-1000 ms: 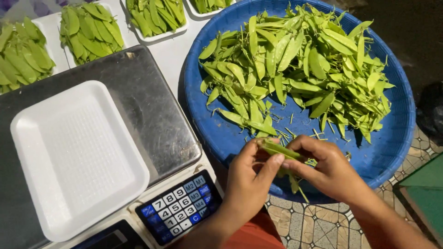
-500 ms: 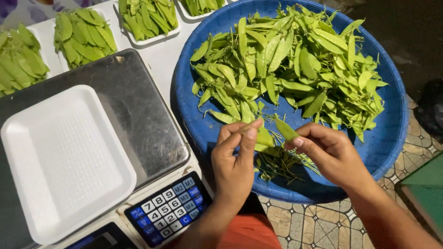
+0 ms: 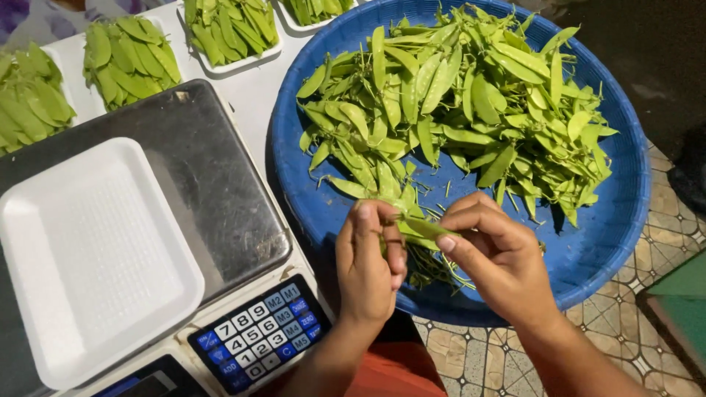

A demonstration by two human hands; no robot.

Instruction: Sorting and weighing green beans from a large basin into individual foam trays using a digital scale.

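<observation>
Both hands are over the near rim of the blue basket (image 3: 625, 213), pinching one snow pea pod (image 3: 421, 228) between them. The left hand (image 3: 370, 268) closes thumb and fingers on the pod's left end; the right hand (image 3: 500, 257) grips its right end. Beyond the pod, a heap of snow peas (image 3: 456, 103) fills the basket. Left of the basket, an empty white foam tray (image 3: 88, 257) sits on the digital scale (image 3: 213, 191).
</observation>
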